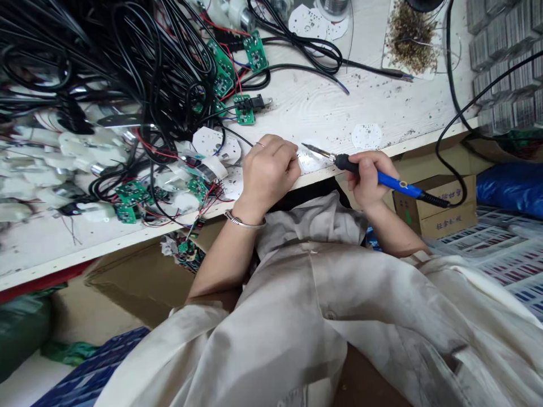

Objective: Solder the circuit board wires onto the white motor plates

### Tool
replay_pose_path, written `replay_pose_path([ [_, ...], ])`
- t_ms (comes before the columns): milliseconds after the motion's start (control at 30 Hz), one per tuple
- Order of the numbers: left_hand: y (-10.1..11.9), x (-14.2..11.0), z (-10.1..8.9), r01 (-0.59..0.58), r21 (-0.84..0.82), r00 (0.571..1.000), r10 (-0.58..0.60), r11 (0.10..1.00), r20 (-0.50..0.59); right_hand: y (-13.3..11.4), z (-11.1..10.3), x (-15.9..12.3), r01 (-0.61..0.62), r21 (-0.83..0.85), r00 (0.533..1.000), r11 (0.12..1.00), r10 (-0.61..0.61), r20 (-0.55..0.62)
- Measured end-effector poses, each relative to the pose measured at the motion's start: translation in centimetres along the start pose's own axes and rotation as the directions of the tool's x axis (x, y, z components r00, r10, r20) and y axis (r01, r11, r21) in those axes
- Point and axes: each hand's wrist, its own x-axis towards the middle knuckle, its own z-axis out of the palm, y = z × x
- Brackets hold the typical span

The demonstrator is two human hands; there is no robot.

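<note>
My right hand (368, 178) is wrapped round a blue soldering iron (392, 182), its tip pointing left. That tip is just above a shiny white round board (310, 158) at the bench's front edge; I cannot tell if they touch. Beside the board, my left hand (271, 169) is closed with its fingers curled down. Whatever it pinches is hidden behind the fingers. A thin black cable (237, 135) runs up to the back of this hand. To its left lies a white perforated disc (216, 144), and another white round board (367, 136) rests flat further right.
Tangled black cables (169, 62) with green circuit boards (255, 51) and white plastic parts (91, 147) fill the bench's left side. A solder spool (334, 7) and a pad of brown shavings (411, 42) are at the back. The iron's cord (449, 152) loops right, past stacked grey pieces (504, 62).
</note>
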Motion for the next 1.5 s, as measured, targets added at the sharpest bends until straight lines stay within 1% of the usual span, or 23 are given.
replay_pose_path([
  [167, 0.0, 0.0, -0.2, 0.003, -0.037, 1.0, -0.003, 0.999, 0.012, 0.7, 0.0, 0.2, 0.018, 0.013, 0.999, 1.0, -0.018, 0.033],
  [333, 0.0, 0.1, -0.5, -0.007, -0.053, 1.0, 0.007, 0.999, 0.009, 0.5, 0.1, 0.3, 0.015, 0.025, 0.999, 1.0, -0.016, 0.036],
  [500, 0.0, 0.1, -0.6, -0.032, -0.052, 0.999, 0.031, 0.998, -0.018, 0.2, 0.0, 0.5, 0.0, -0.027, 0.997, 1.0, 0.002, 0.073],
  [600, 0.0, 0.1, -0.5, -0.04, -0.053, 0.999, 0.038, 0.998, -0.04, 0.2, -0.1, 0.6, -0.037, -0.072, 0.997, 0.997, 0.042, 0.07],
  [733, 0.1, 0.0, -0.4, -0.034, -0.05, 0.999, 0.032, 0.998, -0.042, 0.3, -0.1, 0.6, -0.074, -0.076, 0.995, 0.994, 0.078, 0.056],
  [933, 0.1, 0.1, -0.4, 0.007, -0.054, 1.0, -0.007, 0.999, -0.005, 0.1, -0.2, 0.7, -0.058, -0.039, 0.993, 0.998, 0.061, 0.1],
  [1000, 0.1, 0.1, -0.5, 0.008, -0.064, 1.0, -0.008, 0.998, 0.001, 0.0, 0.0, 0.7, -0.053, -0.017, 0.995, 0.998, 0.054, 0.08],
  [1167, 0.1, 0.0, -0.7, 0.011, -0.103, 0.999, -0.007, 0.995, 0.034, 0.2, 0.4, 0.4, -0.055, 0.069, 0.998, 0.996, 0.056, -0.018],
  [1267, -0.2, 0.0, -0.6, 0.012, -0.117, 0.999, -0.007, 0.993, 0.043, 0.5, 0.6, 0.2, -0.041, 0.058, 0.998, 0.997, 0.043, -0.035],
  [1333, -0.3, 0.1, -0.4, 0.014, -0.099, 0.999, -0.011, 0.995, 0.032, 0.5, 0.6, 0.1, -0.007, 0.001, 1.0, 1.0, 0.007, 0.013],
  [1367, -0.2, 0.2, -0.3, 0.013, -0.08, 1.0, -0.011, 0.997, 0.025, 0.5, 0.6, 0.0, 0.038, -0.038, 0.998, 0.999, -0.036, 0.056],
  [1400, -0.1, 0.2, -0.3, 0.008, -0.055, 1.0, -0.007, 0.998, 0.024, 0.5, 0.5, 0.0, 0.109, -0.083, 0.989, 0.991, -0.1, 0.111],
  [1433, 0.2, 0.2, -0.2, -0.001, -0.025, 1.0, 0.001, 1.0, 0.031, 0.4, 0.4, 0.0, 0.198, -0.131, 0.97, 0.972, -0.174, 0.171],
  [1467, 0.5, 0.2, -0.2, -0.013, 0.005, 0.999, 0.013, 1.0, 0.049, 0.4, 0.3, -0.1, 0.306, -0.174, 0.938, 0.936, -0.265, 0.222],
  [1500, 0.9, 0.2, -0.2, -0.027, 0.04, 0.997, 0.024, 0.999, 0.079, 0.6, 0.2, 0.0, 0.41, -0.223, 0.895, 0.884, -0.342, 0.286],
])
